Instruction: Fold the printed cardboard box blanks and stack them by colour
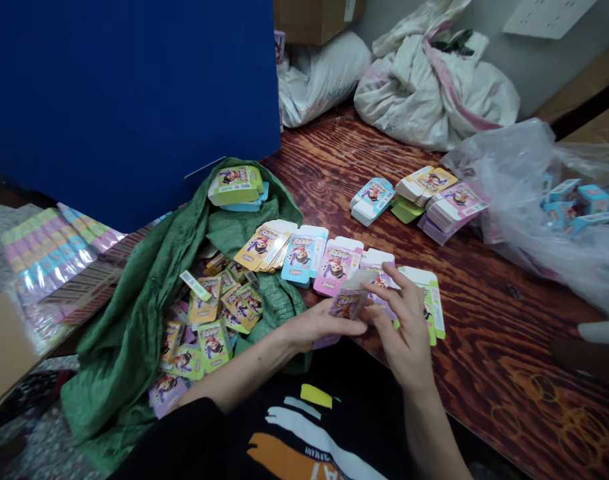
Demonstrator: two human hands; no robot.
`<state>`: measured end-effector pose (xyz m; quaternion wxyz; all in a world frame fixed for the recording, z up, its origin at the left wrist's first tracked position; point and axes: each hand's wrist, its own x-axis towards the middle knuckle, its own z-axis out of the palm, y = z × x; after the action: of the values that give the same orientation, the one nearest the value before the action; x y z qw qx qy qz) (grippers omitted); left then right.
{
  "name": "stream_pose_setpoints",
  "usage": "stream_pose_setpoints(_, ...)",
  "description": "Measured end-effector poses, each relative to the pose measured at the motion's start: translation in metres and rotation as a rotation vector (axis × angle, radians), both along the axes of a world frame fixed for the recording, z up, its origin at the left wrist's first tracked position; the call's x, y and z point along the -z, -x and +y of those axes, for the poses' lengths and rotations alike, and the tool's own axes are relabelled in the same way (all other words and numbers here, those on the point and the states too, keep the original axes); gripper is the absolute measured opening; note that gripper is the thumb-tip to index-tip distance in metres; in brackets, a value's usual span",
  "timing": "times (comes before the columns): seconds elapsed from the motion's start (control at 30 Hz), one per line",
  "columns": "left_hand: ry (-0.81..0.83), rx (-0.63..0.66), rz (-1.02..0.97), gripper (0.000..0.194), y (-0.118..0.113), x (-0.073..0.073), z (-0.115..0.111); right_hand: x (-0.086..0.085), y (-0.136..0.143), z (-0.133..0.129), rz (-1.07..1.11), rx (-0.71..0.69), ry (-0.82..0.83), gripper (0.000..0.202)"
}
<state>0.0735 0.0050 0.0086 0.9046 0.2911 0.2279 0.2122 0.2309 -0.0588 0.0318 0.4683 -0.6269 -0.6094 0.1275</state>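
Observation:
Between my hands, over the table's front edge, is a small purple printed card box (348, 303) with a pale flap upward. My left hand (314, 325) is closed on its lower left side, thumb along the bottom. Thumb and fingertips of my right hand (403, 319) pinch its right edge by the flap. Just beyond lies a row of flattened box stacks: an orange stack (265, 245), a blue stack (304, 253), a pink stack (338, 267), a purple stack partly behind my right fingers and a green stack (432, 303).
Left, a green woven sack (129, 327) holds many loose small boxes (214, 343). More stacks (429, 190) sit farther back, beside a clear plastic bag (519, 160) of blue boxes. White sacks (434, 87) stand behind. Rubber bands (582, 433) lie front right. A blue panel (134, 100) rises left.

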Motion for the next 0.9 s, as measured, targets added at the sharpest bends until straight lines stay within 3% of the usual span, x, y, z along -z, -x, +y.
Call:
stream_pose_setpoints(0.13,-0.172,0.07,0.047,0.059,0.005,0.0,-0.002,-0.003,0.0,0.012,0.128,-0.06,0.04,0.032)
stream_pose_setpoints(0.23,-0.29,0.113,0.193,0.059,0.008,0.0,0.0,-0.002,-0.002,0.009,0.384,-0.143,0.104,0.046)
stream_pose_setpoints(0.37,-0.244,0.047,0.225,0.061,0.008,-0.007,0.004,0.006,0.0,-0.003,0.686,-0.032,0.101,0.037)
stream_pose_setpoints(0.53,-0.179,-0.005,0.175,0.069,0.005,-0.003,0.002,0.016,0.004,-0.013,0.575,-0.053,0.248,0.029)
stream_pose_setpoints(0.67,-0.122,-0.106,0.192,0.078,0.007,0.009,-0.002,0.016,0.001,-0.011,0.452,0.006,0.185,0.02)
stream_pose_setpoints(0.9,-0.476,-0.228,0.284,0.045,0.018,0.004,-0.003,0.019,0.001,-0.009,0.569,0.234,0.088,0.026)
